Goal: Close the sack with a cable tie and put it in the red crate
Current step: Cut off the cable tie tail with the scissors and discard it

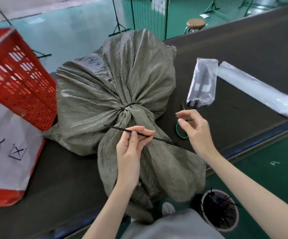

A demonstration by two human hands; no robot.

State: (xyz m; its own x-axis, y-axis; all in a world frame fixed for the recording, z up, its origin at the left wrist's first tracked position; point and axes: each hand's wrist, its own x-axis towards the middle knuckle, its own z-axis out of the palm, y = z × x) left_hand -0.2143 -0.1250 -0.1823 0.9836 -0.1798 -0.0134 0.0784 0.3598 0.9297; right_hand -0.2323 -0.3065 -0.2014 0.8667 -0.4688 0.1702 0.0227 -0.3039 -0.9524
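A grey-green woven sack [115, 80] lies on the dark table, its neck gathered and cinched by a black cable tie [129, 105]. My left hand [132, 147] pinches a loose black cable-tie strip [115, 128] over the sack's loose mouth end. My right hand [195, 130] hovers to the right of the sack with fingers apart and nothing in them. The red crate [17, 78] stands at the left, touching the sack, with a white paper sign on its front.
Green-handled scissors [181, 131] lie under my right hand. A clear bag of cable ties [202, 83] and a long white wrapped roll [260, 91] lie at the right. A bin of black tie offcuts [220, 210] stands on the floor. The table edge [243, 149] runs diagonally.
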